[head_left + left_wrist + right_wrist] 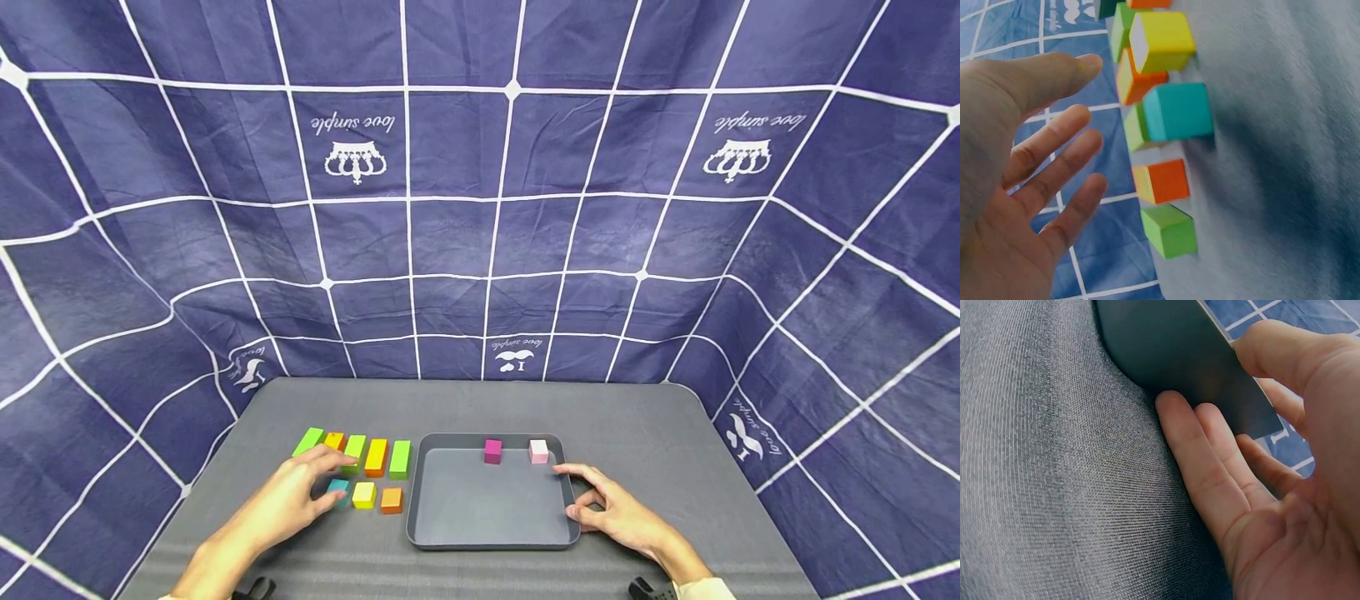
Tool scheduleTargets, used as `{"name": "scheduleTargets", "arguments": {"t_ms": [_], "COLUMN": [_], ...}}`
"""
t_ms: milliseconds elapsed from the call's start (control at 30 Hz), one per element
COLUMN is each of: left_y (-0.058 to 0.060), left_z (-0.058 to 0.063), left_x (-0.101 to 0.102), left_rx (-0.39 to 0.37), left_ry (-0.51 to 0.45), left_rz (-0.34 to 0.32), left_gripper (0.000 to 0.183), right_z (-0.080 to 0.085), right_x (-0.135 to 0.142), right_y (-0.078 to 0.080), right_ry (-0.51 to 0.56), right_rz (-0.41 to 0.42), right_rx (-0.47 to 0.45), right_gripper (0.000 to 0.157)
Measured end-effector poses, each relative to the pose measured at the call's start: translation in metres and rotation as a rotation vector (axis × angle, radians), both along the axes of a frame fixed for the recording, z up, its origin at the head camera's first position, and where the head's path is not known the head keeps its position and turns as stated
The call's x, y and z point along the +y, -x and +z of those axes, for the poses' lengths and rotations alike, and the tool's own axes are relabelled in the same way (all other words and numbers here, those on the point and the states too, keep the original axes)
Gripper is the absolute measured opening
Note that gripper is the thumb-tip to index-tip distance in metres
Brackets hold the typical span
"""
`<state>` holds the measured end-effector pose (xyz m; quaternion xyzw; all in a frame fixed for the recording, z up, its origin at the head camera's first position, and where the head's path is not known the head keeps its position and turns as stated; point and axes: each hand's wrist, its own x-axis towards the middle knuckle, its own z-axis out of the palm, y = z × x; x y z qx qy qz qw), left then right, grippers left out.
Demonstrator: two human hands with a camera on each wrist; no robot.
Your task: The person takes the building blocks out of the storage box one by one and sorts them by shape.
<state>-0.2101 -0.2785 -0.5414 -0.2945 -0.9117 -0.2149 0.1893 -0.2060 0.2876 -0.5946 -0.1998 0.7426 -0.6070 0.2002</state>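
Observation:
Over the left-hand blocks, my left hand (288, 496) hovers with thumb and fingers spread, nearest to a teal cube (338, 492). In the left wrist view a gap shows between its fingers and the teal cube (1182, 111). My right hand (615, 512) holds the right side of a grey tray (491, 508), thumb at the rim and fingers against the outer wall (1191, 362). Inside the tray, near its far side, sit a magenta cube (492, 452) and a pale pink cube (538, 452).
Beside the teal cube stand a yellow cube (364, 496) and an orange cube (392, 501). Behind them runs a row of green blocks (400, 460) and orange blocks (376, 458), partly hidden by my left hand. A blue gridded cloth (450, 242) surrounds the grey table (630, 417).

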Motion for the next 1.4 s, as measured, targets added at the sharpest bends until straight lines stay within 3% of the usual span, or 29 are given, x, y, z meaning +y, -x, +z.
{"name": "scheduleTargets", "arguments": {"t_ms": [200, 367, 533, 1400], "left_y": [-0.004, -0.002, 0.004, 0.04], "left_z": [0.012, 0.017, 0.02, 0.018], "left_x": [0.018, 0.037, 0.057, 0.173], "left_rx": [-0.054, -0.029, -0.032, -0.271], "left_ry": [0.018, 0.047, 0.031, 0.032], "left_rz": [0.095, 0.135, 0.114, -0.087], "left_gripper": [0.047, 0.043, 0.042, 0.047], "right_z": [0.0, -0.001, 0.0, -0.002], "right_x": [-0.001, 0.001, 0.001, -0.001], "right_y": [0.002, 0.002, 0.004, 0.002], "right_ry": [-0.016, -0.013, -0.023, 0.008], "right_rz": [-0.002, 0.004, 0.001, 0.025], "right_rx": [-0.013, -0.024, -0.013, -0.012], "right_gripper": [0.072, 0.072, 0.072, 0.072]}}
